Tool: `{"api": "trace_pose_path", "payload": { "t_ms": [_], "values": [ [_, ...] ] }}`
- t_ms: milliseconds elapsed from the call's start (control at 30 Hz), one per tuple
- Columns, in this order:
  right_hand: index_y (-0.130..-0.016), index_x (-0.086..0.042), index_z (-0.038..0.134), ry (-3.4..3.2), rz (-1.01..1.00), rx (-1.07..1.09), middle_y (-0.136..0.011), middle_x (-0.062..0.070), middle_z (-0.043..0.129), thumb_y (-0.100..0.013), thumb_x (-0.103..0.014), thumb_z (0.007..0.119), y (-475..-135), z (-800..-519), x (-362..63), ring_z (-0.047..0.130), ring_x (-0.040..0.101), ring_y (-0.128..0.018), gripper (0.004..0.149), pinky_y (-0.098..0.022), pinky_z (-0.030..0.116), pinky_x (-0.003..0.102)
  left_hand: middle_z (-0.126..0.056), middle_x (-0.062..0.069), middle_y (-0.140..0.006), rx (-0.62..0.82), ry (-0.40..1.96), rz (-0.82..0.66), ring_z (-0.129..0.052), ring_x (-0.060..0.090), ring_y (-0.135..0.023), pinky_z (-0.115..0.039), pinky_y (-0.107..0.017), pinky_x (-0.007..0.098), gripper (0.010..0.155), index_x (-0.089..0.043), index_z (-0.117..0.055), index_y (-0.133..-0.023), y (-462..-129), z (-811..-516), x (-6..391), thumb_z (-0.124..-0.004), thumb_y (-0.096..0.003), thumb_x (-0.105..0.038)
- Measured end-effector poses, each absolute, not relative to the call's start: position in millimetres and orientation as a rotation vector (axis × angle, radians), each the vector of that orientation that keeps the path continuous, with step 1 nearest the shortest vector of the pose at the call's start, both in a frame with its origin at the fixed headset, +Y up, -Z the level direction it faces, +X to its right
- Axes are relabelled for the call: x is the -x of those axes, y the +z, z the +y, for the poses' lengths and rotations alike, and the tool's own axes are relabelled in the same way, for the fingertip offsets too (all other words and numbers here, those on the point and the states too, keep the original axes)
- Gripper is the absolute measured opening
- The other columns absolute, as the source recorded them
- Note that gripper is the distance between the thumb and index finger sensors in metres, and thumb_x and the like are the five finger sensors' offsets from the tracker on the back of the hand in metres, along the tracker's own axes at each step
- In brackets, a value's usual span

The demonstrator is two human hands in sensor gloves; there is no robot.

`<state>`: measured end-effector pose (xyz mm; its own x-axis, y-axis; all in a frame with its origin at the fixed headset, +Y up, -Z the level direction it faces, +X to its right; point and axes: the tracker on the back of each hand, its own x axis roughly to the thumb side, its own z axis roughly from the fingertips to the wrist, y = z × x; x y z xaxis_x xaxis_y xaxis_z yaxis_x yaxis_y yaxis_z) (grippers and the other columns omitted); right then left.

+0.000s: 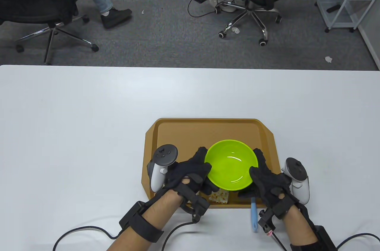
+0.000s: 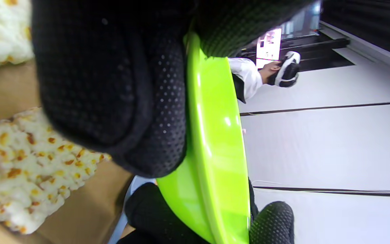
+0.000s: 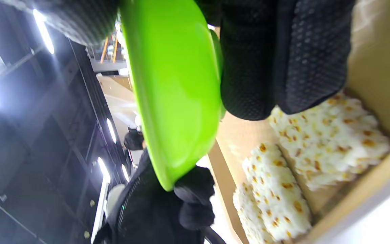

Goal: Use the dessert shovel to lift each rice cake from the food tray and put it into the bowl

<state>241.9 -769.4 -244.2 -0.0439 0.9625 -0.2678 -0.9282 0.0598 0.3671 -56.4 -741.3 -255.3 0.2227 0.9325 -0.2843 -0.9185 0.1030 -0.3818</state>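
Both hands hold the green bowl [image 1: 232, 164] between them over the near half of the brown food tray [image 1: 184, 124]: the left hand [image 1: 190, 173] grips its left rim, with fingers curled round the far-left edge and the thumb at the near-left side, and the right hand [image 1: 267, 178] clasps the right rim in the same way. In the left wrist view the bowl [image 2: 212, 142] shows edge-on, its rim pressed between the gloved thumb and fingers [image 2: 113, 84], and the right hand's fingertips [image 2: 271, 220] show at its opposite rim. In the right wrist view the bowl [image 3: 174, 84] shows from the side, with the right hand's fingers [image 3: 283, 57] wrapped on its edge and the left hand [image 3: 191, 200] at the opposite side. Whether the bowl rests on the tray or is raised off it cannot be told. Its inside looks bare from above. Rice cakes lie on the tray near the bowl: one rice cake [image 1: 220, 196] peeks out at the near edge between the two wrists, just near of the left thumb, and the right wrist view shows three of them [image 3: 327, 149] side by side by the tray's wall. A blue dessert shovel [image 1: 253, 214] lies untouched, its handle reaching over the tray's near edge onto the white table [image 1: 89, 114], just left of the right wrist. Office chairs [image 1: 252, 1] stand on the grey floor beyond the table.
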Motion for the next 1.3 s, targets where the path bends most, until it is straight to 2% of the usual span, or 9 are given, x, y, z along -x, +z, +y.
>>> {"api": "trace_pose_path", "payload": {
  "t_ms": [233,300,400,500,600,667,867,1000,1300],
  "values": [
    [-0.100,-0.026,0.017,1.531,0.492,-0.034,-0.103,0.024,0.046,-0.040,-0.048,0.064,-244.2,-768.5,-246.2,0.107,0.039,-0.055,0.080,-0.037,0.095,0.043,-0.063,0.020,-0.107,0.578,1.394,-0.069,-0.112,0.032,-0.044,-0.098,-0.026,0.036,0.066,-0.016,-0.042,-0.104,-256.0,-741.8,56.9,-0.077,-0.0491,-0.027],
    [-0.100,-0.025,0.019,1.545,0.466,-0.012,-0.103,0.024,0.048,-0.040,-0.047,0.065,-243.7,-765.9,-248.6,0.107,0.040,-0.055,0.079,-0.037,0.094,0.045,-0.054,0.022,-0.110,0.569,1.377,-0.103,-0.108,0.035,-0.056,-0.095,-0.033,0.041,0.072,-0.016,-0.036,-0.105,-256.9,-737.8,60.4,-0.077,-0.0493,-0.036],
    [-0.100,-0.025,0.020,1.550,0.418,0.017,-0.103,0.023,0.048,-0.040,-0.047,0.066,-242.9,-760.5,-258.0,0.107,0.040,-0.056,0.079,-0.038,0.094,0.045,-0.040,0.023,-0.114,0.420,1.290,-0.141,-0.094,0.045,-0.077,-0.087,-0.045,0.054,0.081,-0.019,-0.031,-0.107,-259.9,-723.3,79.2,-0.077,-0.0474,-0.049],
    [-0.101,-0.023,0.024,1.524,0.352,0.069,-0.102,0.024,0.050,-0.039,-0.049,0.067,-243.2,-756.2,-272.1,0.108,0.039,-0.054,0.080,-0.035,0.095,0.044,-0.023,0.021,-0.117,0.216,1.050,-0.155,-0.059,0.054,-0.100,-0.060,-0.066,0.067,0.084,-0.024,-0.032,-0.108,-259.4,-713.2,111.3,-0.076,-0.0451,-0.057],
    [-0.101,-0.023,0.026,1.529,0.258,0.156,-0.102,0.023,0.052,-0.039,-0.048,0.069,-243.5,-751.5,-290.4,0.108,0.038,-0.053,0.079,-0.035,0.095,0.043,-0.019,0.014,-0.119,0.087,0.615,-0.076,-0.040,0.051,-0.108,-0.045,-0.072,0.070,0.087,-0.029,-0.032,-0.109,-257.4,-715.9,159.3,-0.072,-0.0416,-0.067],
    [-0.101,-0.023,0.029,1.537,0.182,0.241,-0.102,0.022,0.055,-0.039,-0.048,0.069,-242.9,-749.2,-304.6,0.109,0.038,-0.052,0.079,-0.035,0.095,0.043,-0.020,0.008,-0.121,0.080,0.456,0.018,-0.030,0.047,-0.110,-0.036,-0.074,0.071,0.088,-0.032,-0.033,-0.109,-252.4,-722.0,196.3,-0.072,-0.0396,-0.070],
    [-0.101,-0.023,0.034,1.515,0.027,0.444,-0.101,0.021,0.060,-0.038,-0.048,0.071,-242.5,-750.8,-343.4,0.109,0.034,-0.049,0.078,-0.033,0.095,0.040,-0.020,0.007,-0.122,0.156,0.344,0.207,-0.020,0.048,-0.110,-0.025,-0.072,0.074,0.091,-0.033,-0.033,-0.110,-240.4,-745.8,268.5,-0.069,-0.0380,-0.076],
    [-0.101,-0.020,0.040,1.551,-0.076,0.618,-0.098,0.021,0.065,-0.037,-0.047,0.073,-242.5,-759.4,-372.9,0.110,0.032,-0.044,0.077,-0.029,0.096,0.037,-0.021,0.009,-0.122,0.178,0.345,0.230,-0.022,0.048,-0.110,-0.025,-0.073,0.073,0.091,-0.032,-0.033,-0.109,-246.2,-757.1,270.8,-0.069,-0.0370,-0.074],
    [-0.099,-0.016,0.050,1.613,-0.140,0.865,-0.094,0.020,0.074,-0.037,-0.042,0.076,-245.2,-782.9,-403.2,0.113,0.027,-0.038,0.072,-0.024,0.099,0.032,-0.023,0.008,-0.121,0.143,0.336,0.197,-0.025,0.048,-0.110,-0.028,-0.073,0.073,0.091,-0.031,-0.033,-0.109,-241.7,-754.2,263.2,-0.068,-0.0370,-0.074]
  ]
}}
